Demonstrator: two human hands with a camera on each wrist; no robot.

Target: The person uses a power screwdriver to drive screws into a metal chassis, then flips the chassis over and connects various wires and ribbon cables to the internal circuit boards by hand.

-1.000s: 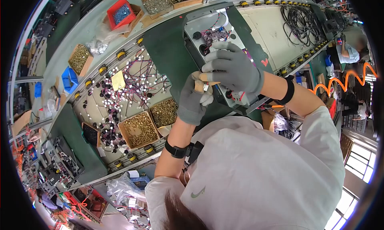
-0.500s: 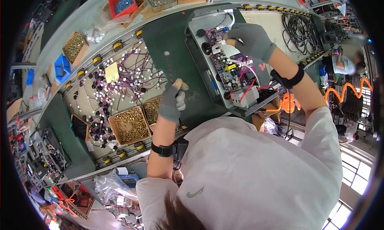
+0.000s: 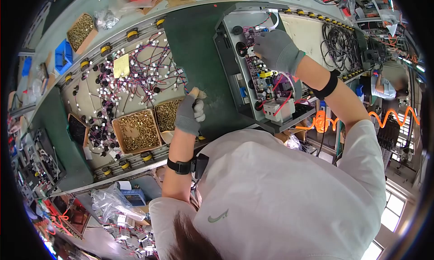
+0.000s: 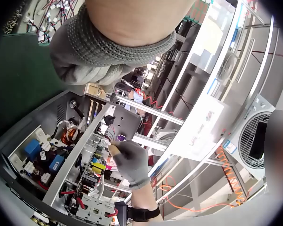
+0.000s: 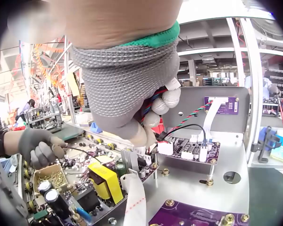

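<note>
The gloved right hand is over the upper part of an open metal case holding circuit boards. In the right wrist view, its curled fingers hold twisted wires, with thumb and fingertip low beside a purple circuit board bearing white connectors. The wire's end is hidden by the fingers. Left of the case, the gloved left hand pinches a thin twisted cable between thumb and forefinger, its other fingers curled in. A yellow transformer stands on the nearer board.
Boxes of brass fittings and a tangle of wire harnesses with a yellow note lie to the left. Black cables are coiled at the right. Roller rails edge the green mat.
The hands, together over the case earlier, have parted: the left went left with the cable, the right up to the boards. Over the last half second both stay nearly in place while the head view shifts.
</note>
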